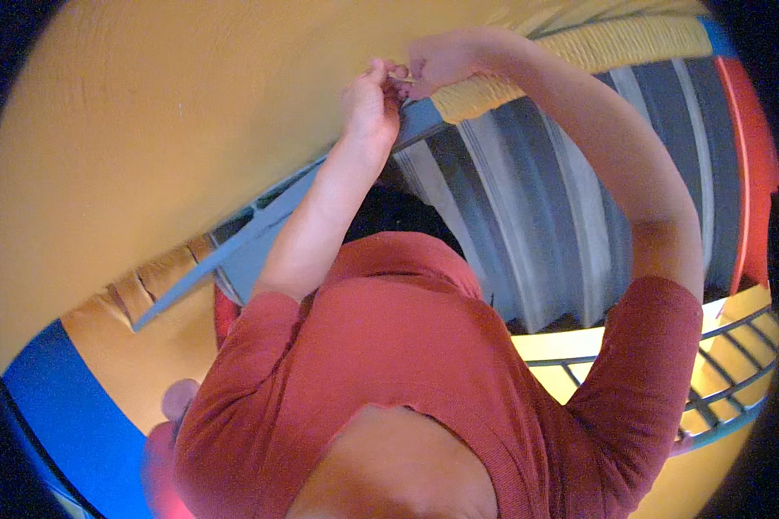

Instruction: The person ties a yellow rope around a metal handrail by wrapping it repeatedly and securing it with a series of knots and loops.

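My left hand is raised near the top centre, its fingers pinched at a thin pale yellow cord. Right beside it my right hand is bent at the wrist with its fingers closed close to the same cord. Most of that hand's fingertips are hidden. Just under it ends a thick winding of yellow cord around a long rail. Past the winding, the bare blue-grey rail runs down to the left behind my left forearm.
Grey striped steps lie below the rail. A yellow-orange wall stands along the left and top. Black metal bars and a red panel are at the right. A blurred pink shape shows at lower left.
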The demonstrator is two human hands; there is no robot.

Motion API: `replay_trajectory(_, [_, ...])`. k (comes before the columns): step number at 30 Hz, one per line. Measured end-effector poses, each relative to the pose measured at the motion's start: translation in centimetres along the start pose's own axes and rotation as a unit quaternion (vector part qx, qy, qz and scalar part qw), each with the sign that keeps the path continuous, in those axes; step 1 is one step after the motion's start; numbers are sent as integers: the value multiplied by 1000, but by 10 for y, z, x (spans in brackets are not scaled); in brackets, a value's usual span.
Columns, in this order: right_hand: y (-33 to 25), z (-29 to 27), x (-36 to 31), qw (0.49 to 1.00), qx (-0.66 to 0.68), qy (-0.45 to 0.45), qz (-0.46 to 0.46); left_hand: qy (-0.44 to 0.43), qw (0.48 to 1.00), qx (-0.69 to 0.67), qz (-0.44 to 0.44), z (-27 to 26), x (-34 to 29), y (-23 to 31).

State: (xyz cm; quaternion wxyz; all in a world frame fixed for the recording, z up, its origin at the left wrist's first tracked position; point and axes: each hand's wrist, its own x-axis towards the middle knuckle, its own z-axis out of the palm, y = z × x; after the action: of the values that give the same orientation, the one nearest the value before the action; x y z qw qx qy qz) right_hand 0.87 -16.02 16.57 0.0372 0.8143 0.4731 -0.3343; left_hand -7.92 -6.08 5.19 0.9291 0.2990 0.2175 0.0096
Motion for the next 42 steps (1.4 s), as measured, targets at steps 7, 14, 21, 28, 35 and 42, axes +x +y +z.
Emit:
replay_trajectory(7, [24,5,29,982,145,-120,24,107,981,-60,-150,-3,10,17])
replay_trajectory(14, [46,15,31,930,315,-144,122,116,963,-136,-204,-8,30,-6])
replay_trajectory(21, [22,2,7,899,382,-185,105,27,997,-34,-68,33,-5,3])
replay_trajectory(28, [23,-9,6,926,337,-160,56,-24,995,80,48,27,-28,17])
replay_trajectory(35, [27,-14,3,917,364,-115,112,-67,981,59,169,17,-38,35])
replay_trajectory(42, [1,-21,-8,918,380,-38,106,-139,933,261,207,18,-56,30])
